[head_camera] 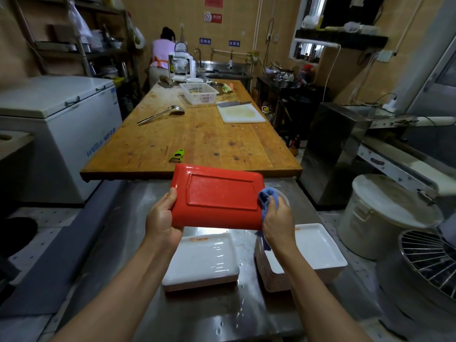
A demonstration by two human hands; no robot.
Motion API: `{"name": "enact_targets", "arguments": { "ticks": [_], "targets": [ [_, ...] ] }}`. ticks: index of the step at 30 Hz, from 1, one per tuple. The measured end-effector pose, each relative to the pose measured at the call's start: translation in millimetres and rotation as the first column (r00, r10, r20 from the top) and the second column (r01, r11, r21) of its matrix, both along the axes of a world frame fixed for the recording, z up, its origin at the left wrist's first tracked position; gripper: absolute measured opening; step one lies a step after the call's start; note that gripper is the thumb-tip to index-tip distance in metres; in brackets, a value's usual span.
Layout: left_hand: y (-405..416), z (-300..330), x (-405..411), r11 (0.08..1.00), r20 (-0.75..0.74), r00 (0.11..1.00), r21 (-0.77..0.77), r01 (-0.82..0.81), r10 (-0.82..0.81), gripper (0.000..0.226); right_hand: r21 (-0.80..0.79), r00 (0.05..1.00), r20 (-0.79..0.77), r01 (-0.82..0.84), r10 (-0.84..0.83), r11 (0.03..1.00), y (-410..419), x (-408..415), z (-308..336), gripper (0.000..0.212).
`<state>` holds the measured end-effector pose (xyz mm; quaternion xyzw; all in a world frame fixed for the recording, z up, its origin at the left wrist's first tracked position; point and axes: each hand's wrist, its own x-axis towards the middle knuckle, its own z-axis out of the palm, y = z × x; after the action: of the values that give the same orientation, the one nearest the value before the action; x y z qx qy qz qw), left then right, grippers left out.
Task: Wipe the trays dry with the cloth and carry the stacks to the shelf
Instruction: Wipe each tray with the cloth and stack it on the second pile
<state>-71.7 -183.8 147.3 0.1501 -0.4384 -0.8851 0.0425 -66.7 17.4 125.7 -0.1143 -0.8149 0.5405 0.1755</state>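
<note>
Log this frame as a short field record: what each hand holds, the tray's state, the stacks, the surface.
left hand: grips the red tray at its left edge
right hand: holds the blue cloth against the tray's right edge
tray: lifted, underside facing the camera
stacks: two stacks of white trays below
counter: steel, water drops

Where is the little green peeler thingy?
In the head view the green peeler lies on the wooden table near its front edge, just beyond the red tray held up in both hands.
</note>
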Motion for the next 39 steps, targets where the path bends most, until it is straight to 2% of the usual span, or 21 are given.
{"name": "enact_targets", "arguments": {
  "ticks": [2,5,7,9,11,13,14,15,16,19,22,25,28,29,31,35,39],
  "targets": [
    [0,-2,2,0.999,-0.023,1.000,-0.033,0.008,-0.009,0.021,0.075,1.000,0.029,0.008,-0.010,0.997,9,2,-3,0.025],
    [1,3,5,0.989,-0.143,0.988,-0.141,0.037,-0.058,0.017,0.117,0.999,0.037,0.034,-0.039,0.993,25,6,-7,0.015],
    [0,11,9,0.956,-0.233,0.964,-0.288,0.056,-0.127,0.014,0.094,0.996,0.057,0.058,-0.063,0.994,39,9,-9,0.014],
    [-1,18,15,0.877,-0.305,0.924,-0.477,0.061,-0.230,0.009,-0.017,0.991,0.115,0.075,-0.073,0.997,52,11,-6,0.017],
    [3,22,22,0.701,-0.347,0.868,-0.713,0.002,-0.355,0.004,-0.217,0.978,0.203,0.089,-0.044,0.972,63,12,1,0.012],
    [10,20,29,0.393,-0.421,0.777,-0.887,-0.244,-0.468,0.015,-0.395,0.962,0.268,0.062,0.050,0.916,74,14,9,0.005],
    [15,19,32,0.257,-0.463,0.705,-0.886,-0.386,-0.537,0.020,-0.446,0.950,0.295,0.042,0.102,0.894,80,16,12,0.010],
    [20,18,34,0.175,-0.486,0.624,-0.852,-0.493,-0.612,0.024,-0.477,0.936,0.322,0.030,0.143,0.878,84,18,15,0.015],
    [23,15,34,0.136,-0.489,0.548,-0.816,-0.561,-0.678,0.026,-0.496,0.919,0.353,0.025,0.175,0.868,87,21,17,0.022],
    [31,8,32,0.099,-0.464,0.373,-0.722,-0.684,-0.804,0.022,-0.538,0.862,0.428,0.001,0.272,0.843,96,31,20,0.040],
    [45,-1,26,0.121,-0.429,0.215,-0.632,-0.765,-0.877,0.013,-0.602,0.828,0.456,0.018,0.325,0.798,102,44,17,0.043],
    [59,-13,22,0.182,-0.400,0.097,-0.603,-0.777,-0.911,0.009,-0.657,0.803,0.469,0.040,0.367,0.753,112,57,13,0.032],
    [74,-28,19,0.213,-0.365,0.033,-0.612,-0.761,-0.930,0.009,-0.654,0.809,0.497,0.112,0.313,0.748,123,68,4,0.020],
    [78,-33,17,0.211,-0.352,0.029,-0.623,-0.754,-0.936,0.009,-0.650,0.815,0.505,0.144,0.283,0.746,127,71,-1,0.022],
    [88,-42,13,0.170,-0.348,0.085,-0.640,-0.749,-0.934,0.009,-0.659,0.826,0.513,0.203,0.235,0.724,134,76,-10,0.028],
    [104,-50,9,0.006,-0.301,0.296,-0.711,-0.703,-0.907,0.006,-0.680,0.828,0.532,0.294,0.176,0.671,141,78,-35,0.046],
    [107,-58,8,-0.145,-0.240,0.557,-0.817,-0.559,-0.795,0.034,-0.617,0.800,0.590,0.360,0.109,0.700,140,72,-55,0.039]
  ]
}}
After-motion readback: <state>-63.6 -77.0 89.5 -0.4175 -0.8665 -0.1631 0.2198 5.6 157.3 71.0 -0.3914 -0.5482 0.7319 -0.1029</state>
